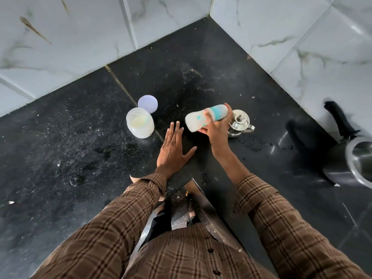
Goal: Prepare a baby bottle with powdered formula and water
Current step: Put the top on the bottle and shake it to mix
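Note:
My right hand [216, 131] grips a baby bottle [203, 119] with a teal cap, tilted almost sideways above the black counter and blurred by motion. Flat on the counter to the left of it lies my left hand [173, 150], fingers straight and spread. An open translucent jar [140, 123] with pale powdered formula stands left of the hands. Its lilac lid [147, 104] lies flat just behind it. A small steel pot [239, 122] with a knobbed lid stands right behind the bottle, partly hidden by my right hand.
The black granite counter [80, 158] meets marble-tiled walls [302, 47] in a corner at the back. A dark pressure cooker [350, 164] with a black handle sits at the right edge. Water drops speckle the counter near the steel pot.

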